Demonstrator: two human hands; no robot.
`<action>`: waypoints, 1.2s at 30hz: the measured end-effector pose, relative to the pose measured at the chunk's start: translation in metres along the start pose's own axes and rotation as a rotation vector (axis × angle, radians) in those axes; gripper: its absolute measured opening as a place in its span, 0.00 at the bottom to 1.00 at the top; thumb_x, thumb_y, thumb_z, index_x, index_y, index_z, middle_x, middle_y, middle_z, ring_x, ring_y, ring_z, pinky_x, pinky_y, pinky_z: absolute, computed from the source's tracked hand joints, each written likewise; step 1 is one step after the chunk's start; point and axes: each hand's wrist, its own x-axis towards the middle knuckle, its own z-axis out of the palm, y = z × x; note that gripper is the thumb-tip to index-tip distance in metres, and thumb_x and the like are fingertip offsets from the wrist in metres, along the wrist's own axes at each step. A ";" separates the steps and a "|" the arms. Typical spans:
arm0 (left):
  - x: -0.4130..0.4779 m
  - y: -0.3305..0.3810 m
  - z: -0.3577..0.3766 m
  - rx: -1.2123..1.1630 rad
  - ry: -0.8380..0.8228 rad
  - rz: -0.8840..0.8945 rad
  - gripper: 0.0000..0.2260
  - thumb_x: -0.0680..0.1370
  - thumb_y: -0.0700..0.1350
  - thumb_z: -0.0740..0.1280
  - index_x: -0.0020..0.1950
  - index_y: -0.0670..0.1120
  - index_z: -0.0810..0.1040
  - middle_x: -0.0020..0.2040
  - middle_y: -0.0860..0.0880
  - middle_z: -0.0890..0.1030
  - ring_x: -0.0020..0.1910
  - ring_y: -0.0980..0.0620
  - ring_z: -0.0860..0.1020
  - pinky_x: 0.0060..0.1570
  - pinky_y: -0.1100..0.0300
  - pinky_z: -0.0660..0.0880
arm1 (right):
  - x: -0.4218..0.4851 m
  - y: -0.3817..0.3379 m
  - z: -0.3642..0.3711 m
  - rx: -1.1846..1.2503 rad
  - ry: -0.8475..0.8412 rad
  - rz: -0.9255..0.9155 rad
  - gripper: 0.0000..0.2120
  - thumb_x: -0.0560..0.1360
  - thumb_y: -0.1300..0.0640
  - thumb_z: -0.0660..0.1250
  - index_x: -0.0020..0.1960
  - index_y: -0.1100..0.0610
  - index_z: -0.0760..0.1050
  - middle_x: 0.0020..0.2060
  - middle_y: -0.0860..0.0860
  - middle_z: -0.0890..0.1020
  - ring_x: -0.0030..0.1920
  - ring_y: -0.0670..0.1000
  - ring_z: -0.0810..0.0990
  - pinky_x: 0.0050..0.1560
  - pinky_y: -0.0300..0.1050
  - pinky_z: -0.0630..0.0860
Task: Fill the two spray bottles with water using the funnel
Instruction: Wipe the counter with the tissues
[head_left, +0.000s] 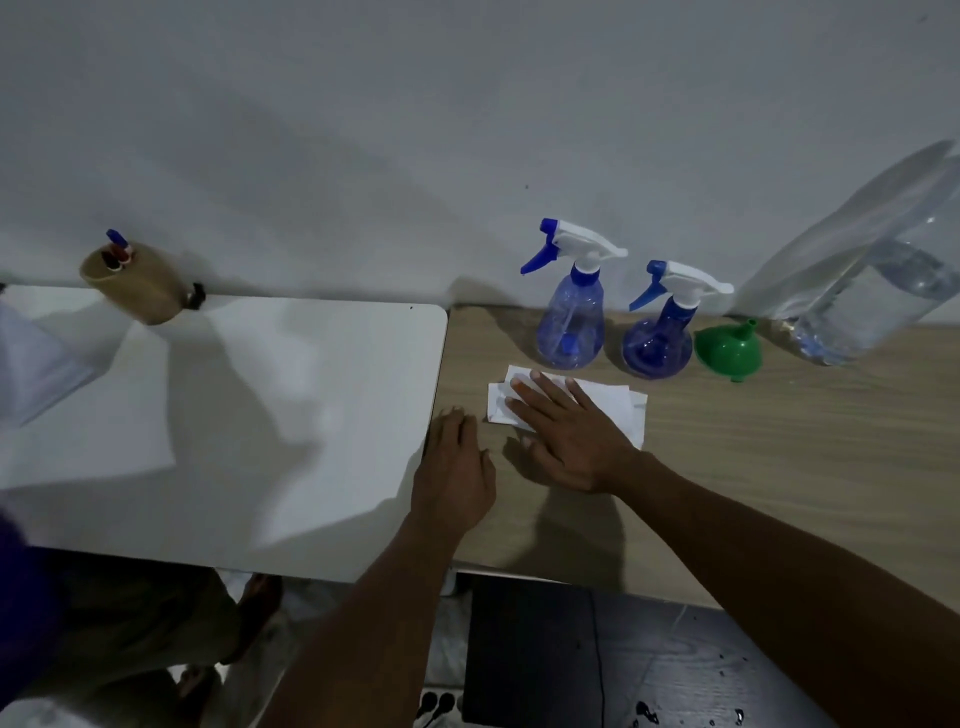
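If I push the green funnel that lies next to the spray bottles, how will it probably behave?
The green funnel lies tipped, wide mouth down toward the wooden table, so it would probably roll in a curve, not slide. It looks like thin plastic, likely light and stiff. The right spray bottle stands close, so it may bump it.

You had two translucent blue plastic spray bottles (570, 317) (657, 340), white plastic trigger heads, a glossy green plastic funnel (723, 349), a clear glossy water container (862, 291), matt white paper (613, 410), a matt wood-grain table (779, 441), a smooth white tabletop (234, 415).
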 end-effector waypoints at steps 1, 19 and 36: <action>0.001 -0.001 -0.001 0.000 -0.006 0.000 0.24 0.82 0.50 0.59 0.76 0.41 0.63 0.76 0.42 0.64 0.77 0.43 0.60 0.74 0.51 0.63 | 0.004 0.001 0.003 0.007 -0.031 0.012 0.33 0.80 0.36 0.39 0.81 0.49 0.47 0.81 0.47 0.44 0.80 0.49 0.39 0.79 0.56 0.41; -0.006 0.016 -0.002 0.146 -0.027 -0.004 0.24 0.80 0.47 0.59 0.75 0.40 0.65 0.76 0.39 0.63 0.77 0.40 0.59 0.74 0.48 0.61 | -0.039 0.040 0.009 0.028 -0.006 0.188 0.34 0.79 0.35 0.35 0.81 0.48 0.43 0.81 0.48 0.43 0.80 0.50 0.40 0.79 0.60 0.43; -0.051 0.097 0.021 0.228 -0.006 0.055 0.18 0.72 0.42 0.67 0.61 0.37 0.79 0.60 0.39 0.78 0.61 0.40 0.76 0.56 0.48 0.77 | -0.163 0.115 -0.012 -0.029 0.248 0.669 0.30 0.81 0.40 0.43 0.78 0.52 0.60 0.78 0.52 0.63 0.78 0.57 0.59 0.70 0.61 0.63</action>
